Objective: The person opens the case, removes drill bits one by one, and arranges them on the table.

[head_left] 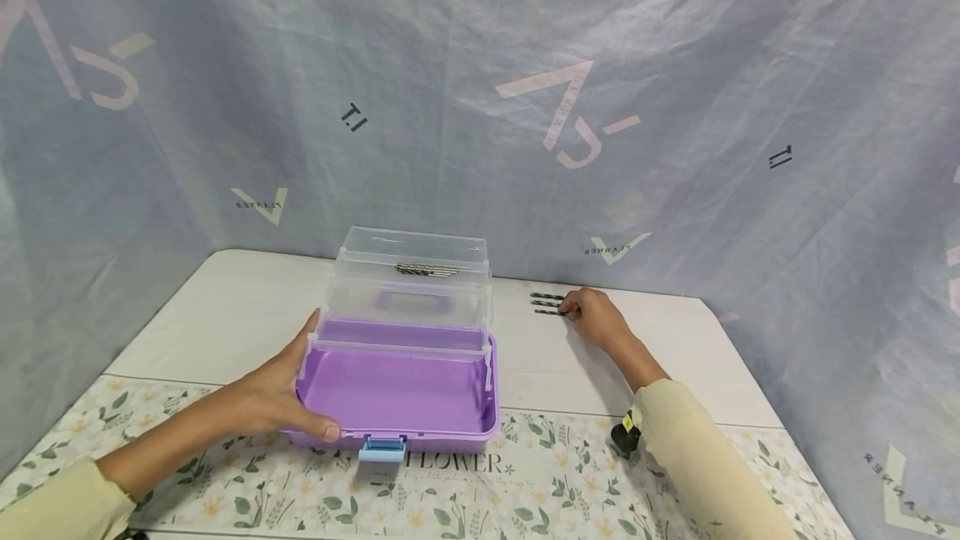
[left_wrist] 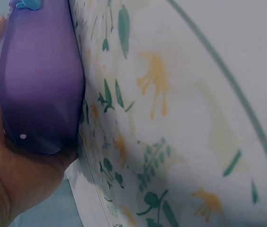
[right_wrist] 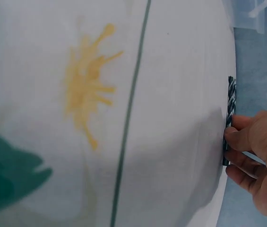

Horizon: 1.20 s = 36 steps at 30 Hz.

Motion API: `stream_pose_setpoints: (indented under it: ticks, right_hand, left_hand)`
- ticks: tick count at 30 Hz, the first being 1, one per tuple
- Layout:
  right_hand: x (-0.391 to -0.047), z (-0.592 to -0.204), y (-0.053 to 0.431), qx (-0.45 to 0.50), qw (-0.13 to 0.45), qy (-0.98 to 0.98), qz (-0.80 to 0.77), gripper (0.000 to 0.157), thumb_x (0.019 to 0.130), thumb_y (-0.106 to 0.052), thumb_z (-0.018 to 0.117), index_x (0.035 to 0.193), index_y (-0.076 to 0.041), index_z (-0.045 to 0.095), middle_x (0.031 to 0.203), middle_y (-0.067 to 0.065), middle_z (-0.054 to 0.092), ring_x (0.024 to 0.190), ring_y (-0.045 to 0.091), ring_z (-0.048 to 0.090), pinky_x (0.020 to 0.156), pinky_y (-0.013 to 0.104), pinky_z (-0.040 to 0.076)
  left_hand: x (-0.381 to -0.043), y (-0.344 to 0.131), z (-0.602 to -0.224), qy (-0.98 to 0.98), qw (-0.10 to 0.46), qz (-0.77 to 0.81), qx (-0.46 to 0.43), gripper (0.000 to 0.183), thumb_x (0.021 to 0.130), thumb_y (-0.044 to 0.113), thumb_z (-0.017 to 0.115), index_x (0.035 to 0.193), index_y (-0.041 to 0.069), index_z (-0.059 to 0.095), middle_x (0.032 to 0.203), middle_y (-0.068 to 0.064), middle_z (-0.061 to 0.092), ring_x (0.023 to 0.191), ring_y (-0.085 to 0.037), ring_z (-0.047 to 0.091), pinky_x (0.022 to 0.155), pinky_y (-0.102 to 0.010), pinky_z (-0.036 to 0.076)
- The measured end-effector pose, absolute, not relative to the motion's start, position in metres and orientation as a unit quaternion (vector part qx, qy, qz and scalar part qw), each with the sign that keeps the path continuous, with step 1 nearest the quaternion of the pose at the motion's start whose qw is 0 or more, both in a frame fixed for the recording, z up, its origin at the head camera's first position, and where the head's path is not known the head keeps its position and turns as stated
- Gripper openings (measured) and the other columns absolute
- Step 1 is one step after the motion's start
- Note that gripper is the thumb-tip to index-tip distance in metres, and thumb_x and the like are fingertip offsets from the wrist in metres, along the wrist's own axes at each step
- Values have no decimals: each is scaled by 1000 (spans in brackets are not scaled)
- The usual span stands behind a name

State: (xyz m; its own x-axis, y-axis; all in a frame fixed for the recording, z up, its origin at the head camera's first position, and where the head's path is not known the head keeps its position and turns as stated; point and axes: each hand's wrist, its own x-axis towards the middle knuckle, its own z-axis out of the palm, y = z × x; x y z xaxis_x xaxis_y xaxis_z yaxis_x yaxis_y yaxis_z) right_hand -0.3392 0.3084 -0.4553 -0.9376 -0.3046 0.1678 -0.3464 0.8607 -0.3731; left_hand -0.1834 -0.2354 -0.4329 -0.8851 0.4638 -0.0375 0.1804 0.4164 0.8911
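Note:
A purple storage box [head_left: 397, 390] with a light blue latch [head_left: 383, 448] stands with its clear trays [head_left: 408, 294] raised. A bundle of drill bits [head_left: 427, 270] lies in the top tray. At the box's left end my left hand [head_left: 281, 394] grips the wall, thumb at the front rim; in the left wrist view that hand [left_wrist: 17, 175] wraps round the purple end. To the right of the box, my right hand [head_left: 596, 319] pinches at the near ends of a few dark twist drill bits [head_left: 545, 303] lying side by side. Its fingers [right_wrist: 239, 137] hide part of them.
White table surface [head_left: 247, 307] spreads behind, and a flowered cloth [head_left: 420, 515] covers the front. A grey printed curtain [head_left: 450, 107] hangs along the back and both sides.

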Motion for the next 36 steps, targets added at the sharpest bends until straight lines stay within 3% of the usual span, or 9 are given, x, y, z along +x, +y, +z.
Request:
stream_pose_setpoints:
  ticks: [9, 36]
  right_hand:
    - [-330, -443, 297, 142, 31, -972, 187, 20, 102, 9, 68, 103, -4, 84, 104, 15, 82, 101, 34, 77, 92, 54, 62]
    - [-339, -420, 287, 170, 54, -965, 190, 25, 99, 14, 64, 107, 2, 84, 105, 18, 83, 98, 34, 77, 89, 51, 63]
  left_hand:
    - [-184, -235, -434, 838, 138, 492, 194, 176, 68, 25, 110, 177, 15, -29, 173, -38, 33, 129, -33, 67, 115, -70, 50]
    - [-183, -234, -431, 841, 133, 484, 199, 176, 69, 28, 110, 176, 13, -28, 174, -39, 31, 132, -35, 66, 116, -75, 48]
